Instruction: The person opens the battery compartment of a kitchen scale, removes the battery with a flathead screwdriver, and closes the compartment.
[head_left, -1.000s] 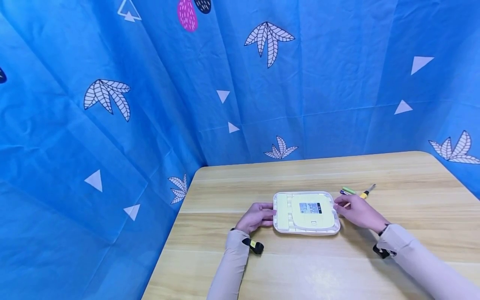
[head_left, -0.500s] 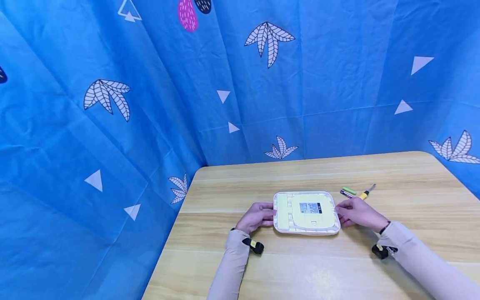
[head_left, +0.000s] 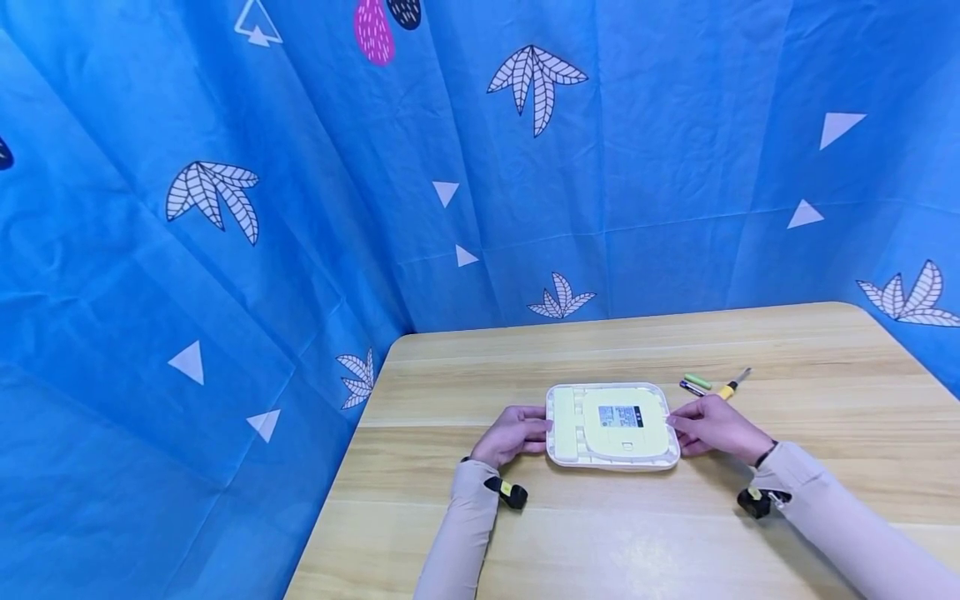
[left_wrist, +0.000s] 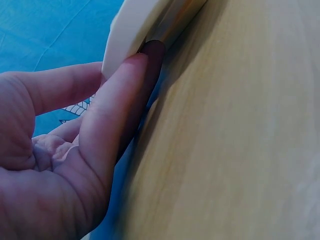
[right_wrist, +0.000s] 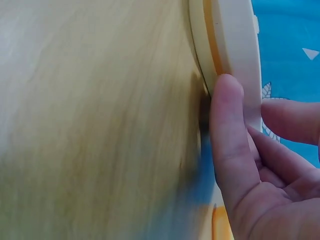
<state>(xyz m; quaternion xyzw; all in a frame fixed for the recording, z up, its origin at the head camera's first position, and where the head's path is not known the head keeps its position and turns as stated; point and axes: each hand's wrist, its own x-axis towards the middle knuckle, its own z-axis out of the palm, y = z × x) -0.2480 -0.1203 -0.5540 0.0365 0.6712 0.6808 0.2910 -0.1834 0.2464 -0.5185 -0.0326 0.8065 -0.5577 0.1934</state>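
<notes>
- I see a flat, cream-white square plastic device with rounded corners [head_left: 612, 426] lying on the light wooden counter [head_left: 600, 533], near its middle, with a pale yellow panel and a small printed label facing up.
- My left hand [head_left: 512, 435] sits at the device's left edge. Its grip is loosely curled, the fingers pressing against the rim; in the left wrist view one fingertip [left_wrist: 131, 75] tucks under the device's edge [left_wrist: 131, 37] where it meets the counter.
- My right hand [head_left: 712, 427] sits at the right edge in the same way. In the right wrist view the thumb [right_wrist: 227, 130] lies against the rim [right_wrist: 235, 45] and the other fingers curl beside it, so this grip pinches the edge lightly.
- The device lies flat between both hands.
- Behind the right hand, just apart from it, lie a small green cylindrical battery [head_left: 697, 381], a dark battery [head_left: 691, 388] beside it, and a slim screwdriver with a yellow handle [head_left: 732, 384].
- A blue patterned cloth backdrop [head_left: 300, 167] hangs around the counter.
</notes>
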